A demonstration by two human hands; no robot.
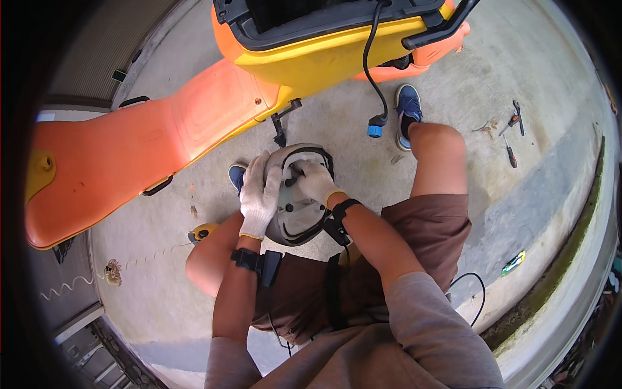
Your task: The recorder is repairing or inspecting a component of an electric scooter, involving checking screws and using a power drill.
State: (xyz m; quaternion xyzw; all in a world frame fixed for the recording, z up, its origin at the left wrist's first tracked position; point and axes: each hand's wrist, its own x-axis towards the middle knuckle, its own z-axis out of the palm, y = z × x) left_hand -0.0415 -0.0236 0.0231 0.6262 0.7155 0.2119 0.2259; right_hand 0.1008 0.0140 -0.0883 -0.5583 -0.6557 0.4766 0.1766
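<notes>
Between my legs sits a rounded grey padded shell [275, 228], hollow side up. It has black edging, a pale inside and a few black knobs; whether it is a seat or a helmet I cannot tell. My left hand [260, 194], in a white knit glove, grips its left side, fingers along the outside and thumb near the rim. My gloved right hand [315, 181] reaches into the hollow, fingers bent together by a dark part. What those fingertips hold is hidden.
An orange and yellow scooter [162, 123] stands ahead and left. From it hangs a black cable [367, 61] with a blue connector [374, 131]. Pliers [514, 119] and a screwdriver [511, 155] lie right. A yellow-black object [203, 232] is by my left knee.
</notes>
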